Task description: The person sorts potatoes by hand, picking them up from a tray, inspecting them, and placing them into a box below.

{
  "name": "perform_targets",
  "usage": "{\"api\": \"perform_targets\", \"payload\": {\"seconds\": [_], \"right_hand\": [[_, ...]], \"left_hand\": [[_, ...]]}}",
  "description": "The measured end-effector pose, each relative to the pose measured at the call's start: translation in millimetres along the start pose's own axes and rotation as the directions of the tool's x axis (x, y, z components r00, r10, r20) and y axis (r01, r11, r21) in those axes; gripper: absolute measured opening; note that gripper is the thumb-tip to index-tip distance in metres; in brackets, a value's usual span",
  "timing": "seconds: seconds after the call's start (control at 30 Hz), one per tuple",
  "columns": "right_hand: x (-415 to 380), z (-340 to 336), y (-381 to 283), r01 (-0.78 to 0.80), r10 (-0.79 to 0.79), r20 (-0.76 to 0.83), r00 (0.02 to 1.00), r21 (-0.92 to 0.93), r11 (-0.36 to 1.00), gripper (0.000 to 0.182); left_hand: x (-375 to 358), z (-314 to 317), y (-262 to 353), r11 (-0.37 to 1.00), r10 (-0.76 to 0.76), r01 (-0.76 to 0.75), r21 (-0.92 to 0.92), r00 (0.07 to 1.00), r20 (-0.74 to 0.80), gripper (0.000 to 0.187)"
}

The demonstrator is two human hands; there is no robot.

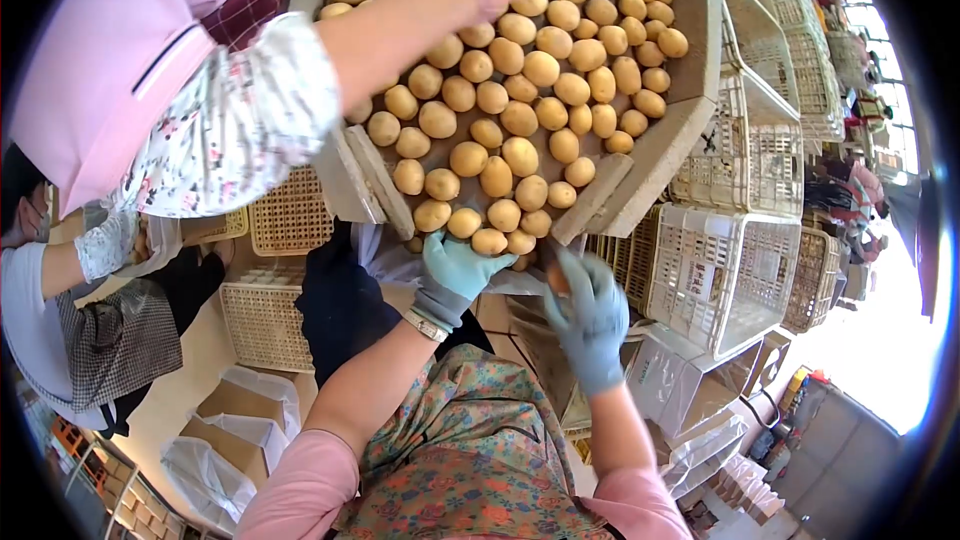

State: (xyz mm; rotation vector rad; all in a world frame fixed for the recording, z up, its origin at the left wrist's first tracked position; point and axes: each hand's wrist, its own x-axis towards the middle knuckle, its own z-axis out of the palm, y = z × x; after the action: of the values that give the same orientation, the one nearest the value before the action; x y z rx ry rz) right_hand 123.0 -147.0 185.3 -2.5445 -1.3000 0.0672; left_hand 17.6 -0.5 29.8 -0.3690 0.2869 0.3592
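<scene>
Many yellow-brown potatoes (520, 120) lie on a sloping wooden chute (655, 155) that narrows toward me. At its mouth, my left hand (455, 268), in a pale green glove, curls its fingers and thumb round a potato (489, 242) at the front of the pile; some fingertips are hidden. My right hand (592, 320), in a grey-blue glove, is just right of the mouth. It is closed on a brownish potato (558, 280), mostly covered by the fingers and blurred.
A co-worker's arm (410, 35) reaches across the chute from the left. Another person (90, 320) is farther left. Stacked plastic crates (735, 270) stand close on the right, and another crate (262, 325) is at left. Lined cardboard boxes (235, 440) sit on the floor.
</scene>
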Motion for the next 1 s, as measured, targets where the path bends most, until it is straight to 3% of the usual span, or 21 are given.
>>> {"api": "perform_targets", "payload": {"seconds": [0.03, 0.07, 0.1, 0.13, 0.2, 0.27, 0.3, 0.33, 0.4, 0.47, 0.5, 0.53, 0.57, 0.6, 0.63, 0.7, 0.73, 0.8, 0.87, 0.93, 1.0], "right_hand": [[-41.8, 11.1, 16.7, -0.15, 0.152, 0.077, 0.985, -0.03, 0.988, 0.049], [-82.7, 22.4, 42.4, -0.26, 0.27, 0.149, 0.951, -0.08, 0.962, 0.047], [-117.5, 26.6, 60.0, -0.394, 0.463, 0.292, 0.837, -0.264, 0.88, 0.045], [-165.3, 45.0, 94.6, -0.465, 0.635, 0.442, 0.634, -0.437, 0.77, 0.044], [-147.9, 36.2, 75.9, -0.489, 0.583, 0.441, 0.682, -0.318, 0.813, 0.035], [-63.6, 20.8, 15.4, -0.438, 0.406, 0.249, 0.879, 0.086, 0.895, 0.027], [-19.2, 13.5, -14.9, -0.37, 0.339, 0.16, 0.927, 0.24, 0.898, 0.026], [10.6, 27.3, -24.0, -0.209, 0.217, 0.004, 0.976, 0.294, 0.933, 0.031], [85.0, 48.0, -48.1, -0.049, 0.14, -0.231, 0.963, 0.36, 0.932, 0.053], [147.5, 88.3, -68.3, -0.14, 0.292, -0.367, 0.883, 0.388, 0.911, 0.059], [162.7, 100.3, -87.6, -0.175, 0.218, -0.192, 0.957, 0.216, 0.96, 0.059], [170.5, 106.6, -99.5, -0.169, 0.169, 0.008, 0.986, 0.037, 0.985, 0.059], [164.0, 110.6, -98.2, -0.172, 0.172, 0.008, 0.985, 0.037, 0.984, 0.059], [149.0, 118.9, -96.9, 0.02, -0.014, -0.058, 0.998, 0.099, 0.995, 0.058], [133.8, 128.2, -94.9, 0.216, -0.197, -0.132, 0.971, 0.147, 0.965, 0.056], [105.3, 125.7, -67.2, 0.317, -0.32, 0.006, 0.947, 0.118, 0.941, 0.056], [94.4, 114.9, -51.9, 0.254, -0.277, 0.146, 0.95, 0.156, 0.955, 0.053], [78.2, 85.8, -25.6, 0.338, -0.329, 0.142, 0.934, -0.051, 0.94, 0.051], [74.2, 77.9, -19.5, 0.326, -0.323, 0.226, 0.919, 0.026, 0.945, 0.048], [81.8, 81.3, -16.0, -0.053, 0.073, -0.049, 0.996, 0.321, 0.946, 0.054], [107.3, 108.7, -18.5, -0.291, 0.316, -0.339, 0.886, 0.124, 0.949, 0.065]], "left_hand": [[-0.9, 3.2, -0.3, 1.0, 0.011, -0.012, 0.025, 0.999, 0.041, 0.065], [-2.6, 10.1, -0.3, 1.0, 0.0, 0.0, -0.002, 0.998, -0.055, 0.067], [-3.1, 7.5, -0.3, 1.0, 0.003, -0.004, -0.007, 0.998, -0.057, 0.068], [-2.5, 4.0, -1.0, 1.0, 0.001, -0.001, -0.012, 0.998, -0.055, 0.07], [3.7, -0.9, -1.9, 1.0, 0.007, -0.008, -0.028, 0.999, -0.049, 0.071], [-7.2, -3.8, -4.8, 0.999, 0.004, -0.007, -0.036, 0.997, -0.079, 0.071], [-6.7, -0.1, -5.8, 0.999, 0.029, -0.027, 0.023, 0.996, -0.081, 0.072], [-2.2, 3.2, -4.9, 0.995, 0.057, -0.05, 0.085, 0.996, -0.072, 0.073], [1.5, -11.5, -0.2, 1.0, 0.004, -0.006, -0.018, 0.996, -0.086, 0.073], [2.2, -28.9, 0.5, 0.993, 0.112, -0.115, 0.004, 0.961, -0.253, 0.073], [3.0, -8.4, -5.4, 0.978, 0.2, -0.153, 0.141, 0.873, -0.444, 0.072], [-3.6, -67.0, 16.0, 0.994, 0.005, -0.015, 0.109, 0.996, 0.09, 0.068], [-2.5, -64.7, 11.7, 0.998, 0.036, -0.045, 0.045, 0.98, 0.198, 0.067], [-3.3, -58.6, 7.4, 0.997, 0.075, -0.071, -0.025, 0.951, 0.299, 0.067], [-3.5, -53.3, 8.6, 0.997, 0.079, -0.074, -0.03, 0.952, 0.295, 0.067], [-0.5, -38.3, 15.5, 0.908, 0.043, -0.039, -0.416, 0.999, 0.0, 0.064], [-2.3, -21.1, 10.7, 0.973, 0.089, -0.087, -0.216, 0.996, 0.0, 0.067], [0.0, -26.5, 7.5, 0.979, 0.188, -0.16, 0.127, 0.951, -0.245, 0.07], [-3.7, -17.5, 8.6, 0.978, 0.189, -0.157, 0.14, 0.947, -0.259, 0.071], [-5.2, -5.1, 7.6, 0.978, 0.175, -0.136, 0.158, 0.948, -0.267, 0.073], [-5.3, 4.0, 6.0, 0.978, 0.167, -0.117, 0.172, 0.933, -0.319, 0.073]]}}
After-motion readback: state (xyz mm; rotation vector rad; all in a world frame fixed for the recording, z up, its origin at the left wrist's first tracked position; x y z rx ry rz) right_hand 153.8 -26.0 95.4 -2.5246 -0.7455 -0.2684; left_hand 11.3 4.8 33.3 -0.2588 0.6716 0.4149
